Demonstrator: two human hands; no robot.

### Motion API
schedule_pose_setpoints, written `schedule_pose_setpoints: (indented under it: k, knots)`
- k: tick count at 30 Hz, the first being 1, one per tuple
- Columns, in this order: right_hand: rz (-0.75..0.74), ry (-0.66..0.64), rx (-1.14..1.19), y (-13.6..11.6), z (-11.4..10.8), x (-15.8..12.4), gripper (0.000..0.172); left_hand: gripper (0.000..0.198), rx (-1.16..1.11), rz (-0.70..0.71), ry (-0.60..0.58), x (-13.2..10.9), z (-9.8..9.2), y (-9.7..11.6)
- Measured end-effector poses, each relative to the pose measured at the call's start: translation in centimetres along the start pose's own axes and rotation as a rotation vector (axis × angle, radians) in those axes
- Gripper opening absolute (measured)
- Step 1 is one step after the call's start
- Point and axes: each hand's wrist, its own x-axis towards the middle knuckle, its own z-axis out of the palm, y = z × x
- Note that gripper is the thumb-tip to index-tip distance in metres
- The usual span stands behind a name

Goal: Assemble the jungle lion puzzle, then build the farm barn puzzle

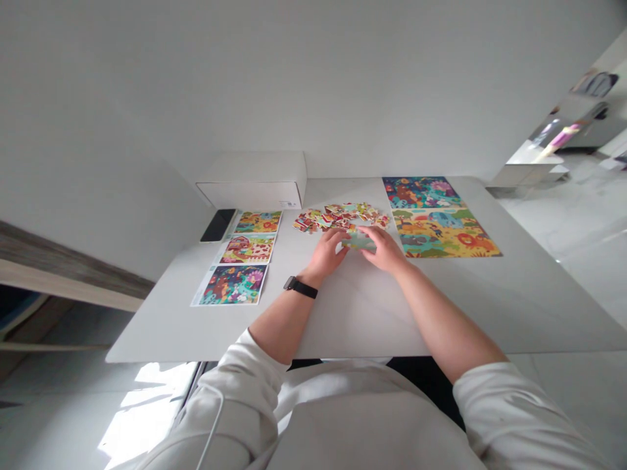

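Observation:
A small strip of joined jigsaw pieces [361, 241], pale green and light blue, lies between my hands at the near side of a loose pile. My left hand [328, 253], with a black watch on its wrist, has its fingers curled on the strip's left end. On the right end, the thumb and fingers of my right hand [385, 250] grip the edge. Just beyond my fingertips spreads the heap of jigsaw pieces [337, 214], mostly red, yellow and green. Where exactly my fingertips press is partly hidden.
Three picture sheets [234, 285] lie in a column at left, beside a black phone [218, 225]. Behind them stands a white box [249, 194]. Two finished puzzles [443, 232] with animal pictures lie at right. The white table [529, 287] meets a wall at the back.

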Motion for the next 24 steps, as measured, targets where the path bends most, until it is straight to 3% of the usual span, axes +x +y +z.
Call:
schedule_pose_setpoints:
  k: [6, 14, 24]
  knots:
    - [0.109, 0.019, -0.096, 2.3, -0.9, -0.3, 0.044, 0.025, 0.193, -0.127, 0.007, -0.1, 0.0, -1.2]
    - [0.138, -0.115, -0.152, 2.6, -0.3, -0.6, 0.047, 0.031, 0.195, -0.121, -0.069, 0.0, 0.5, -2.1]
    - [0.163, -0.15, -0.211, 2.7, 0.6, -0.7, 0.043, 0.028, 0.203, -0.126, -0.109, 0.1, 1.2, -1.9]
